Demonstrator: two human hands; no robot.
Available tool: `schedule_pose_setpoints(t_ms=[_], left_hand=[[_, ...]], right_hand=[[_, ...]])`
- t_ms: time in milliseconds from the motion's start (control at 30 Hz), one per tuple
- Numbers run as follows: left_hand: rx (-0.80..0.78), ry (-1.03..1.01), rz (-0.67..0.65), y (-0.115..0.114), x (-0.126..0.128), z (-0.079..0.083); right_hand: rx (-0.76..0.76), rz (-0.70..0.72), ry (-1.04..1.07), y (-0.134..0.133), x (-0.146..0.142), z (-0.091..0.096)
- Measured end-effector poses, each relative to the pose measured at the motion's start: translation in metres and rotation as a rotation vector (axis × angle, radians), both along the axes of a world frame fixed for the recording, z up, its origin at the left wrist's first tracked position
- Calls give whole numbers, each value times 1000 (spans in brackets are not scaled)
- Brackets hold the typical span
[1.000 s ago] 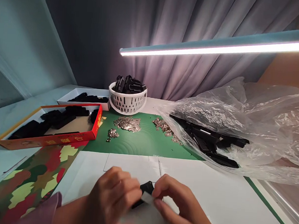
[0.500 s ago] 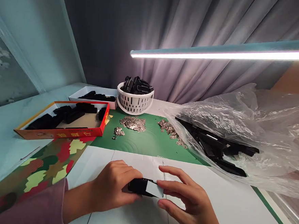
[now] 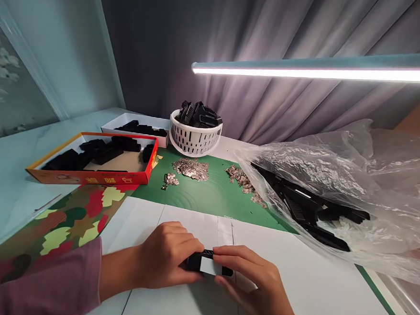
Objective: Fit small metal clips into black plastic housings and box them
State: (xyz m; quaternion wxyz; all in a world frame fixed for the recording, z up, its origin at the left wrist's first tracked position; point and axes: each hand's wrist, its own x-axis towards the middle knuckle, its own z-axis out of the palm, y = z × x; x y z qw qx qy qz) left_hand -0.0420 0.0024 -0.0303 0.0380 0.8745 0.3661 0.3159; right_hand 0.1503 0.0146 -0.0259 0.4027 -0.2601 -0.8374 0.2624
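A small black plastic part [image 3: 194, 263] with a pale rectangular face lies between my hands, just above or on the white paper. My left hand [image 3: 169, 255] grips its left end, fingers over the top and thumb along the near side. My right hand [image 3: 255, 280] closes around the right portion, with fingertips on the upper edge and the thumb at the lower edge. The part's right tip shows between these fingers. Whether the pale face is a label or a plate, I cannot tell.
An orange box [image 3: 97, 177] and a white box [image 3: 163, 140] hold black parts at left. Black pieces fill a white basket [image 3: 194, 141]. Small metal pieces [image 3: 193, 169] are heaped on the green mat [image 3: 203, 198]. A clear plastic bag [image 3: 314, 155] with long black parts lies right.
My right hand has moved left and closed onto the black plastic part, which it was only near or lightly touching before. The camera view has shifted slightly.
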Motion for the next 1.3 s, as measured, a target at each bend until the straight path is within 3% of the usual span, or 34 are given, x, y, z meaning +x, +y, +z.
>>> schedule_pose_setpoints(t_ms=[200,733,1033,1300], left_hand=[[6,10,-30,-2,-1,0],[7,31,-16,-2,1,3],[-6,32,-29,-1,1,3],[35,72,-55,-2,1,3]], right_hand=[[-44,27,34,-1,2,-12],[-96,86,-122,0,6,6],[-60,20,24,-5,-1,-12],[-147,34,41,-9,0,-13]])
